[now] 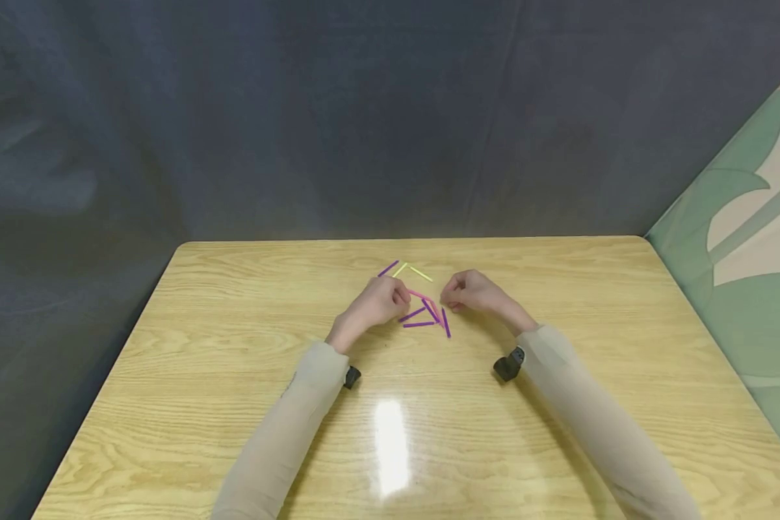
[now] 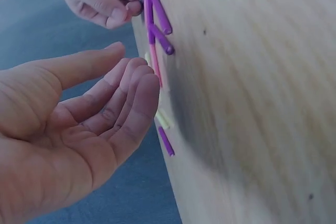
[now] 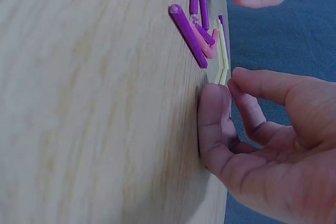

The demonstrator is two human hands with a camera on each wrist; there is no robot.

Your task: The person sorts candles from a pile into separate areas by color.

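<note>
Thin coloured sticks lie on the wooden table between and beyond the two hands. My left hand (image 1: 380,300) hovers at the left of the pink sticks (image 1: 419,295). In the left wrist view its thumb stands apart from loosely bent fingers (image 2: 142,103), and nothing is held. My right hand (image 1: 473,290) is just right of the group, near a purple stick (image 1: 445,323). Seen from the right wrist, a gap parts its thumb from the bent index finger (image 3: 212,111); yellow sticks (image 3: 224,51) pass behind the fingertips. Several purple sticks (image 1: 419,325) lie close around the pink ones.
Two yellow sticks (image 1: 421,274) meet in an angle toward the far edge, with another purple stick (image 1: 388,269) beside them. A dark cloth (image 1: 364,130) hangs behind the table (image 1: 234,310). Patterned fabric (image 1: 754,238) borders the right side.
</note>
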